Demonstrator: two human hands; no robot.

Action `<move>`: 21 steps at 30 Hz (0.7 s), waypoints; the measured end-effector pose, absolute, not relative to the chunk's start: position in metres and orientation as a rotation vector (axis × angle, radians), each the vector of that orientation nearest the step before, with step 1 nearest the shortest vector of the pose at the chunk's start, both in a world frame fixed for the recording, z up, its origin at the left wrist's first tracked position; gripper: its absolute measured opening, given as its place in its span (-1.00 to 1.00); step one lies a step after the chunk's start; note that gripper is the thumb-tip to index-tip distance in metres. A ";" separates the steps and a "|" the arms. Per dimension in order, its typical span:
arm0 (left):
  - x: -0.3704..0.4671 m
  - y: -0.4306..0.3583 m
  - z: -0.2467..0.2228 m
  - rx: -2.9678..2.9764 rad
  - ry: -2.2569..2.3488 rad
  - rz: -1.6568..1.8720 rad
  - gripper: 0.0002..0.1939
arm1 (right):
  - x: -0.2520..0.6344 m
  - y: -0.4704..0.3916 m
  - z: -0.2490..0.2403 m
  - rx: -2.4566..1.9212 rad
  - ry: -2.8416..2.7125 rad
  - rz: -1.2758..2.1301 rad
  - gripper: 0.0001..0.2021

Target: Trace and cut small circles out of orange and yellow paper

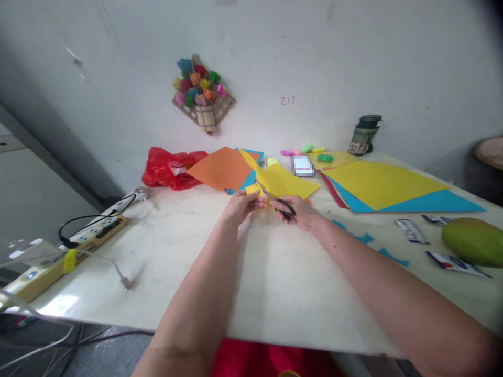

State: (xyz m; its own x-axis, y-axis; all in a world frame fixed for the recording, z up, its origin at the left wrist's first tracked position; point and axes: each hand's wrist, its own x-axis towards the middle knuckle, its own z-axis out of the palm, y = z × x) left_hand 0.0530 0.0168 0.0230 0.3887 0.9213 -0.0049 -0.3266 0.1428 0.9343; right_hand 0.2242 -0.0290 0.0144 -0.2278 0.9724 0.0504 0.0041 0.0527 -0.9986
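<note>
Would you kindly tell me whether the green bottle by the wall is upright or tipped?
Upright: the green bottle stands on its base, its dark lid at the top.

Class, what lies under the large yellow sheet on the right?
Blue paper shows under the yellow sheet, and red paper peeks out at its left. Whatever the sheet covers cannot be seen.

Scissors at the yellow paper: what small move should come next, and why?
Perhaps a gentle squeeze of the scissors: the right hand grips their handles, the blades are at the yellow paper, and the left hand pinches it nearby.
</note>
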 end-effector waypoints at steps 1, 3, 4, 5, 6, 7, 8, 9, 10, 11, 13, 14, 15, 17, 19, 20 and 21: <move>0.053 0.016 0.024 1.068 0.700 1.009 -0.95 | 0.225 -0.029 0.015 -1.058 -1.418 1.330 -0.66; 0.053 0.015 0.024 1.088 0.684 0.994 -0.95 | 0.226 -0.029 0.015 -1.052 -1.442 1.330 -0.65; 0.052 0.015 0.024 1.094 0.678 0.989 -0.94 | 0.226 -0.029 0.015 -1.050 -1.457 1.330 -0.65; 0.052 0.016 0.024 1.097 0.675 0.987 -0.94 | 0.227 -0.029 0.016 -1.050 -1.474 1.328 -0.65; 0.052 0.016 0.023 1.100 0.674 0.983 -0.93 | 0.228 -0.029 0.016 -1.054 -1.493 1.323 -0.65; 0.052 0.016 0.023 1.104 0.671 0.978 -0.93 | 0.229 -0.029 0.016 -1.063 -1.510 1.316 -0.65; 0.052 0.017 0.022 1.109 0.668 0.971 -0.92 | 0.229 -0.029 0.016 -1.071 -1.524 1.311 -0.65; 0.052 0.017 0.021 1.116 0.660 0.960 -0.91 | 0.230 -0.029 0.016 -1.076 -1.531 1.307 -0.64; 0.051 0.018 0.021 1.125 0.648 0.944 -0.90 | 0.230 -0.029 0.016 -1.075 -1.535 1.307 -0.64; 0.051 0.018 0.020 1.135 0.634 0.927 -0.90 | 0.230 -0.029 0.016 -1.070 -1.536 1.310 -0.64; 0.051 0.020 0.018 1.151 0.608 0.901 -0.88 | 0.231 -0.028 0.016 -1.061 -1.541 1.316 -0.63; 0.051 0.020 0.017 1.156 0.597 0.891 -0.87 | 0.231 -0.028 0.016 -1.059 -1.549 1.315 -0.63; 0.051 0.020 0.017 1.161 0.590 0.887 -0.86 | 0.232 -0.028 0.016 -1.060 -1.558 1.313 -0.63; 0.051 0.021 0.016 1.171 0.585 0.893 -0.83 | 0.232 -0.028 0.016 -1.062 -1.577 1.310 -0.63; 0.051 0.020 0.016 1.186 0.586 0.917 -0.79 | 0.233 -0.028 0.016 -1.062 -1.593 1.306 -0.63; 0.051 0.020 0.017 1.193 0.587 0.939 -0.77 | 0.233 -0.028 0.016 -1.064 -1.597 1.303 -0.63; 0.051 0.020 0.017 1.199 0.589 0.966 -0.76 | 0.233 -0.028 0.016 -1.067 -1.597 1.301 -0.63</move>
